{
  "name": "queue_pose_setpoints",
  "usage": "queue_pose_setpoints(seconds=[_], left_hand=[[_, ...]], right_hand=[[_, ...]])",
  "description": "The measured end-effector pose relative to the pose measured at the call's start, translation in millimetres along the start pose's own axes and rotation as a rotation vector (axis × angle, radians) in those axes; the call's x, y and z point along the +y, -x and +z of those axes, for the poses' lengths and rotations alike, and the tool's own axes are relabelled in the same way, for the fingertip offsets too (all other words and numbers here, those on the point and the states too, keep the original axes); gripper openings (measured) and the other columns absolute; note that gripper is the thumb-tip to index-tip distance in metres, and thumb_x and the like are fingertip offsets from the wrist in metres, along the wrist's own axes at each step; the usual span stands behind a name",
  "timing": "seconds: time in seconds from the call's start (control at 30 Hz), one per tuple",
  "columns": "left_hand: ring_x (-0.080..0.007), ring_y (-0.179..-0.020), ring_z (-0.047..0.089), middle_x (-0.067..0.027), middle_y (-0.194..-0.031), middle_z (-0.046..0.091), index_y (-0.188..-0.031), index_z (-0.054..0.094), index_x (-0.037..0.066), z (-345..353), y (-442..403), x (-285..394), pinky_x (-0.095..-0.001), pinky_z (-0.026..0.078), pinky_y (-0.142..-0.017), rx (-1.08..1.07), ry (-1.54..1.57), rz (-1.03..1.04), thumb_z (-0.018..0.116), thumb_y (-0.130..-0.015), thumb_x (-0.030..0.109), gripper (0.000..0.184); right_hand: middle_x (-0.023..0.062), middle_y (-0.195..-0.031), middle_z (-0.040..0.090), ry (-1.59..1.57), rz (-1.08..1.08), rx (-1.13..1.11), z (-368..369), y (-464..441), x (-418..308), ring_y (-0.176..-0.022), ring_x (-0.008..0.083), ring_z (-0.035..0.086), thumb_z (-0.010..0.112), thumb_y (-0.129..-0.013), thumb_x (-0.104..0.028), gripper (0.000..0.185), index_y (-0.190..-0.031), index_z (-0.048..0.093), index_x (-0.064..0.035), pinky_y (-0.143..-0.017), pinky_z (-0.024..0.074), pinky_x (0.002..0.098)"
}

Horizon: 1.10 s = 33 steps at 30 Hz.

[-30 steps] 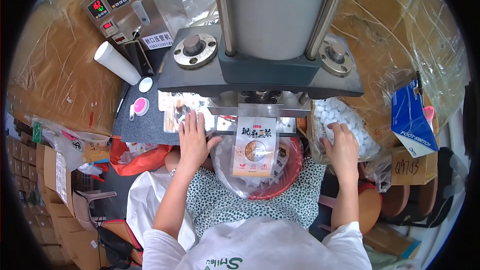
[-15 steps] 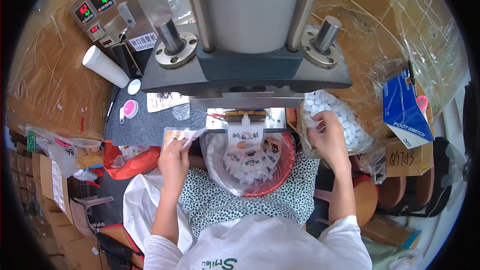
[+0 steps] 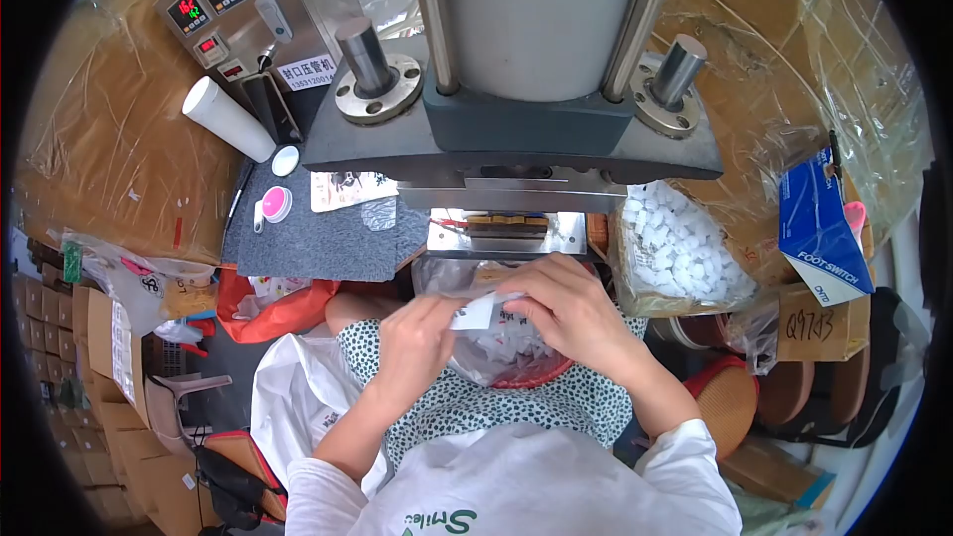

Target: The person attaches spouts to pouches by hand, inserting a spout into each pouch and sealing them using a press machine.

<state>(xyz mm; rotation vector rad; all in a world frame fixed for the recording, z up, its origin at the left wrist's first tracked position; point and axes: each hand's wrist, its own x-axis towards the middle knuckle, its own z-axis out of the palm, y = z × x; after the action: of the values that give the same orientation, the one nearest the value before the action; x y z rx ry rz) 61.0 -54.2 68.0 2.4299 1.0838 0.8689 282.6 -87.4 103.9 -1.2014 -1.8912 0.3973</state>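
Note:
My left hand (image 3: 415, 342) and my right hand (image 3: 564, 310) meet over the red basket (image 3: 536, 377), which is lined with clear plastic and holds white printed pouches. Both hands pinch a small white pouch (image 3: 476, 314) between them; its far part is hidden by my fingers. Whether my right hand also holds a white spout piece cannot be made out. Beyond my hands is the press machine (image 3: 516, 134), its metal bar raised above the lower sealing jaw (image 3: 506, 228).
White spout pieces (image 3: 685, 248) fill a plastic-lined box at right. The grey mat (image 3: 328, 238) carries printed pouches (image 3: 347, 189) and a pink-topped round container (image 3: 277, 203). A white cup (image 3: 228, 119), a control panel (image 3: 248, 15) and a blue box (image 3: 822, 228) stand around.
The left hand has moved right with a pouch, and the right hand has left the spout box to meet it. The pouch that hung at the lower jaw is gone from there.

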Motion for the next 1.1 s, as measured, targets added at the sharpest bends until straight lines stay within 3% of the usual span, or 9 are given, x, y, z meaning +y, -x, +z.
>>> queue_pose_setpoints(seconds=[0.17, 0.23, 0.33, 0.5, 0.6, 0.73, 0.83, 0.97, 1.1], left_hand=[[-0.0316, -0.065, 0.063, -0.0131, -0.078, 0.062, -0.093, 0.068, -0.001, 23.5, -1.0, 0.3, -0.0383, 0.05, -0.059, -0.137, 0.237, -0.09, 0.069, -0.076, 0.0, 0.017], [-0.0325, -0.069, 0.064, -0.0143, -0.08, 0.063, -0.091, 0.067, -0.002, 28.2, -5.4, 3.7, -0.0384, 0.051, -0.062, -0.131, 0.206, -0.129, 0.068, -0.077, 0.0, 0.013], [-0.0342, -0.073, 0.065, -0.0154, -0.082, 0.065, -0.092, 0.067, -0.002, 29.8, -9.7, 6.3, -0.0385, 0.051, -0.064, -0.065, 0.156, -0.08, 0.068, -0.078, 0.0, 0.014], [-0.0359, -0.077, 0.066, -0.0169, -0.087, 0.067, -0.098, 0.068, -0.002, 35.1, -6.4, -0.2, -0.0358, 0.052, -0.067, -0.151, 0.254, -0.032, 0.068, -0.082, 0.003, 0.017], [-0.0266, -0.076, 0.069, -0.0145, -0.088, 0.07, -0.104, 0.068, -0.004, 35.5, -11.1, 1.3, -0.0323, 0.052, -0.068, -0.346, 0.385, -0.235, 0.066, -0.089, 0.01, 0.02], [-0.0104, -0.079, 0.065, -0.0116, -0.091, 0.071, -0.105, 0.069, -0.004, 50.8, -29.2, -18.2, -0.0294, 0.05, -0.065, -0.398, 0.728, -0.674, 0.064, -0.094, 0.017, 0.024], [-0.0109, -0.08, 0.066, -0.011, -0.094, 0.071, -0.107, 0.066, -0.008, 55.2, -47.1, -16.7, -0.028, 0.053, -0.066, -0.264, 1.118, -0.802, 0.063, -0.095, 0.017, 0.029], [-0.0129, -0.082, 0.067, -0.011, -0.1, 0.07, -0.113, 0.063, -0.01, 55.2, -63.9, -19.8, -0.0287, 0.055, -0.07, -0.324, 1.15, -0.898, 0.063, -0.096, 0.016, 0.032], [-0.0164, -0.087, 0.068, -0.0121, -0.11, 0.068, -0.121, 0.059, -0.006, 50.9, -49.0, -44.7, -0.0302, 0.055, -0.069, -0.311, 1.029, -0.617, 0.058, -0.099, 0.022, 0.036]], right_hand=[[0.0123, -0.094, 0.069, -0.151, 0.255, -0.041, -7.8, 4.9, 1.9, -0.088, 0.0328, 0.064, 0.073, -0.078, -0.005, 0.023, -0.1, 0.067, -0.003, -0.081, 0.051, 0.0414], [0.0126, -0.093, 0.07, -0.148, 0.366, 0.0, -18.2, 3.7, -4.1, -0.088, 0.0331, 0.065, 0.073, -0.079, -0.006, 0.022, -0.1, 0.068, -0.0031, -0.081, 0.051, 0.041], [0.0132, -0.095, 0.07, 0.087, 0.212, 0.019, -23.8, 9.9, 6.2, -0.087, 0.0331, 0.066, 0.074, -0.079, -0.006, 0.022, -0.1, 0.068, -0.0035, -0.078, 0.0522, 0.0401], [0.014, -0.093, 0.07, -0.068, 0.301, -0.065, -17.1, 13.5, 6.6, -0.09, 0.0326, 0.067, 0.075, -0.079, -0.008, 0.028, -0.106, 0.066, -0.0021, -0.073, 0.0535, 0.0397], [0.016, -0.096, 0.069, -0.118, 0.393, 0.044, -5.8, 16.2, 13.4, -0.093, 0.032, 0.068, 0.074, -0.082, -0.008, 0.032, -0.11, 0.064, 0.0002, -0.074, 0.0551, 0.0391], [0.0199, -0.111, 0.066, 0.003, 0.354, 0.226, -11.9, 15.8, 15.3, -0.097, 0.0318, 0.068, 0.073, -0.084, -0.007, 0.035, -0.115, 0.062, 0.0034, -0.074, 0.0575, 0.037], [0.0208, -0.121, 0.062, 0.02, 0.314, 0.219, -18.8, 21.5, 13.7, -0.099, 0.0318, 0.068, 0.073, -0.084, -0.006, 0.033, -0.114, 0.062, 0.0044, -0.072, 0.058, 0.0352], [0.0196, -0.118, 0.064, 0.042, 0.302, 0.253, -22.5, 36.5, 10.7, -0.102, 0.0307, 0.067, 0.072, -0.084, -0.003, 0.027, -0.109, 0.065, 0.0037, -0.078, 0.0561, 0.034], [0.0175, -0.113, 0.068, 0.114, 0.345, 0.295, -43.4, 63.6, 3.5, -0.103, 0.0296, 0.067, 0.072, -0.083, -0.001, 0.022, -0.105, 0.067, 0.0019, -0.088, 0.0524, 0.0346]])
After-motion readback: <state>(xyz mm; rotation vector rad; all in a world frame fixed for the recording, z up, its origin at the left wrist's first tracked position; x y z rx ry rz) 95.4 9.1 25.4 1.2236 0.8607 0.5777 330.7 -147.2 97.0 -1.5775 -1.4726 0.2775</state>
